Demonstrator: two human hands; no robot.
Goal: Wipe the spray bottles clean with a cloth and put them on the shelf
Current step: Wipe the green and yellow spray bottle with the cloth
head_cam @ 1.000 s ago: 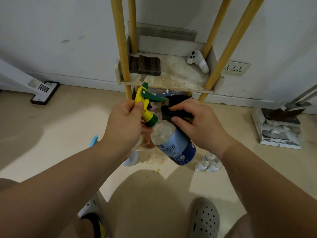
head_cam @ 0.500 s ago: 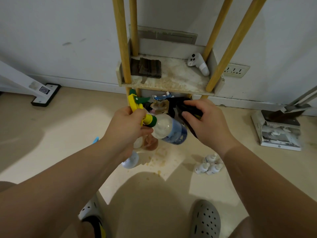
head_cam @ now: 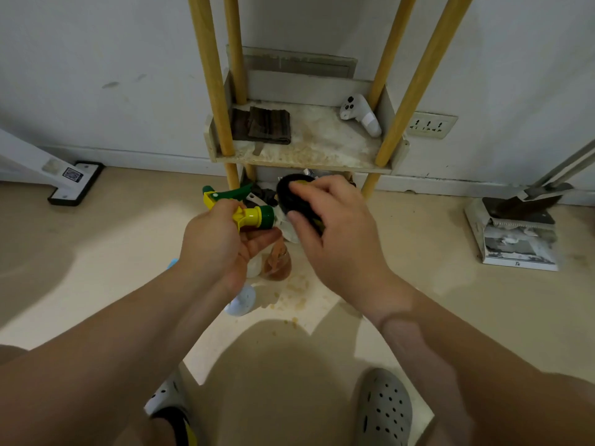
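My left hand (head_cam: pixel 222 243) grips the neck of a spray bottle with a yellow and green trigger head (head_cam: pixel 244 209), held sideways in front of me. Most of the bottle's clear body is hidden behind my right hand (head_cam: pixel 335 239). That hand presses a dark cloth (head_cam: pixel 294 197) around the bottle. The shelf (head_cam: pixel 309 149) with yellow wooden posts stands just beyond, its stained board carrying a folded brown cloth (head_cam: pixel 262 125) and a white controller (head_cam: pixel 360 115).
On the floor under my hands stand an amber bottle (head_cam: pixel 277 260) and a pale blue bottle (head_cam: pixel 241 299), amid crumbs. A dustpan on a box (head_cam: pixel 515 233) lies at the right, a white stand base (head_cam: pixel 70 180) at the left. My two clogs are at the bottom.
The bottle has tipped from hanging down towards me to lying sideways, and my right hand with the cloth has slid over its body, covering the blue label.
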